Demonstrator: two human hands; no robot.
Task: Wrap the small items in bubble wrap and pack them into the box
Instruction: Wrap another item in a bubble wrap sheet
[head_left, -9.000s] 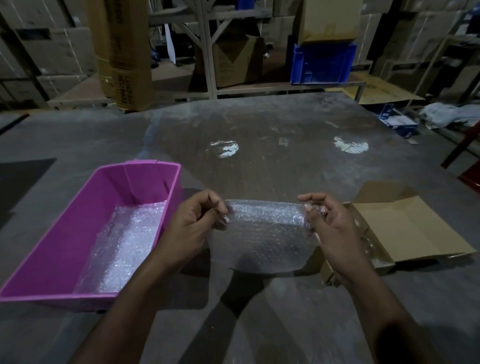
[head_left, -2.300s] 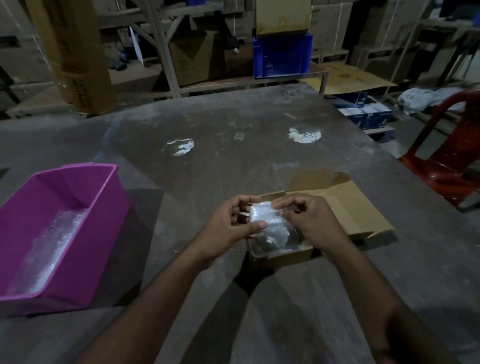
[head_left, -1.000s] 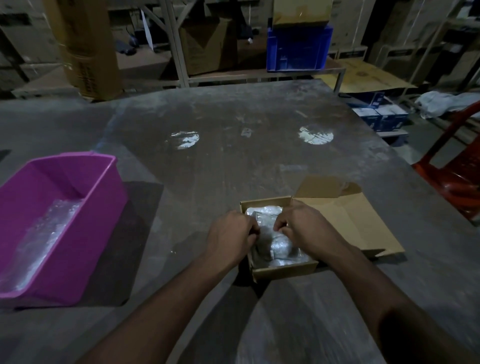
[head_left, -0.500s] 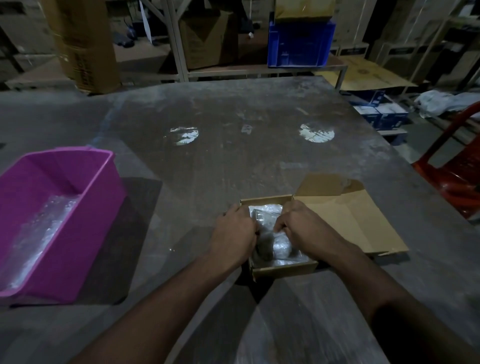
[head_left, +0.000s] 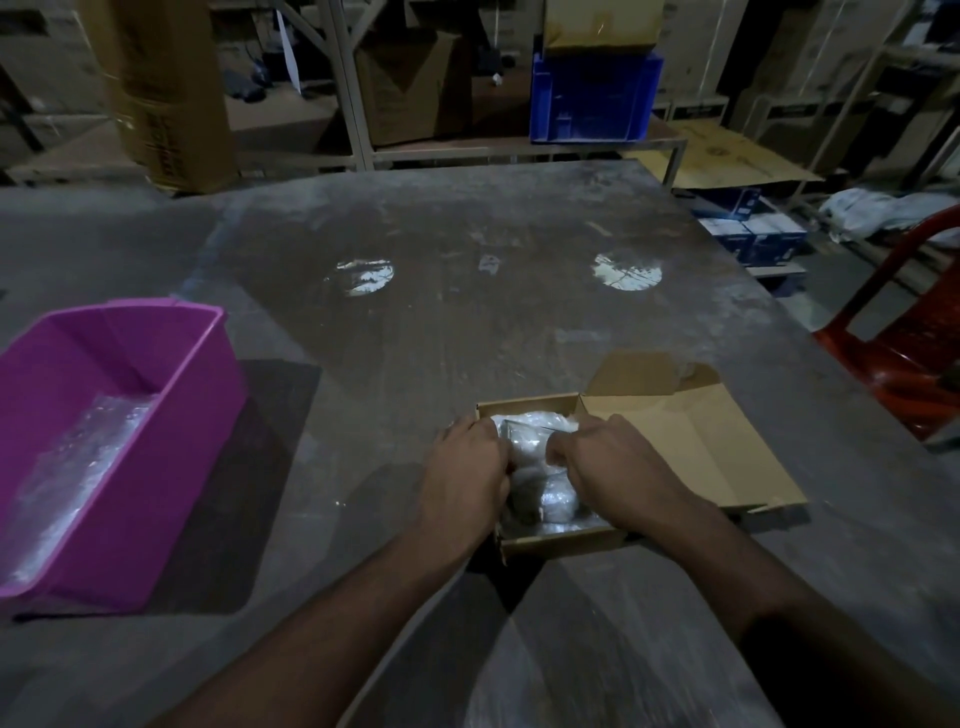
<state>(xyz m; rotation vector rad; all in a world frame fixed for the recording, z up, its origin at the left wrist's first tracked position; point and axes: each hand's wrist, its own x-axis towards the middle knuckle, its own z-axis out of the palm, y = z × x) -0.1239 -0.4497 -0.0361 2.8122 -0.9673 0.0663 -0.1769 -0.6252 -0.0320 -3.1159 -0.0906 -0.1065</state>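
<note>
Pressing down, your left hand (head_left: 467, 475) and right hand (head_left: 605, 467) curl onto the wrapped bundle (head_left: 540, 480) inside the box (head_left: 558, 540); fingertips seem hidden. It's soft, light, slippery: hold its sides, gently.

A warehouse stockroom, dimly lit. Metal racking (head_left: 343, 83) behind the worn grey table (head_left: 467, 322) holds stacked cardboard cartons (head_left: 410, 83) and a blue plastic crate (head_left: 592, 98). Flattened cardboard (head_left: 727, 156) lies beyond.
</note>
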